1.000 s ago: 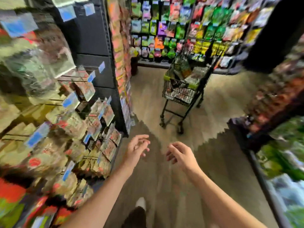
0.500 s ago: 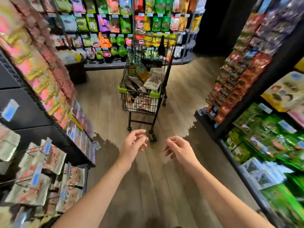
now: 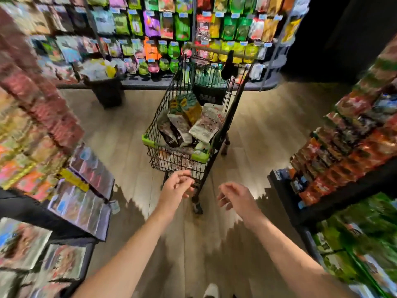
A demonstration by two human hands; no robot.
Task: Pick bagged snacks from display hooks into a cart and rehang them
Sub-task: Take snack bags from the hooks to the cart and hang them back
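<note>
Standing at frame centre on the pale wood-plank floor [image 3: 120, 134], a black wire shopping cart with lime-green corner bumpers [image 3: 171, 151] holds a loose heap of bagged snacks [image 3: 193, 123], dark, white and yellow-green packs leaning on one another. Left hand [image 3: 175, 189] and right hand [image 3: 236, 197] hover side by side at lower centre just short of the cart's near end, fingers loosely curled, both holding nothing. More snack bags hang on the back display wall [image 3: 163, 24] across the top, blurred.
</note>
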